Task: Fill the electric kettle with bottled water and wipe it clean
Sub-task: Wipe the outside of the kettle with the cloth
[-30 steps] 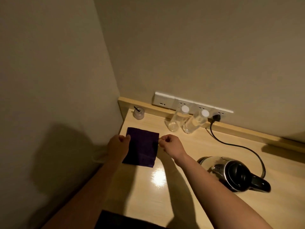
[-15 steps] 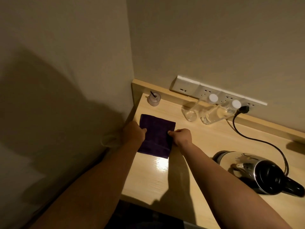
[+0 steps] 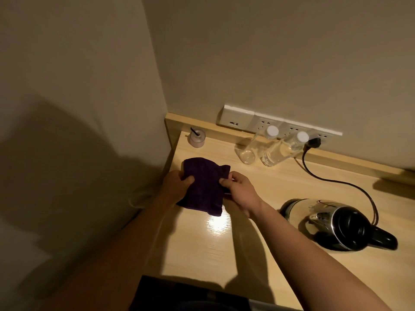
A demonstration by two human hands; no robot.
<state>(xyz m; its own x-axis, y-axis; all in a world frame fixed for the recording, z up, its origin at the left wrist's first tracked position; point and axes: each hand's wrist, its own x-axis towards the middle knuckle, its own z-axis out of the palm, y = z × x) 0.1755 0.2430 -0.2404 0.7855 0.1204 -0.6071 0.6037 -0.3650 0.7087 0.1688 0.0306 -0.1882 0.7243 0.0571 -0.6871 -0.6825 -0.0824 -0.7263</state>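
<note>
Clear water fills one bottle (image 3: 278, 151) (its neighbour (image 3: 251, 149) looks empty); both hands' (image 3: 177, 185) (image 3: 240, 191) grip pinches the cloth (image 3: 202, 187).

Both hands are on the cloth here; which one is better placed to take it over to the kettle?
Probably the right hand. It grips the cloth on the side nearer the kettle, with bare desk between them. The left hand holds the wall-side edge and would have to cross over the right arm.
</note>
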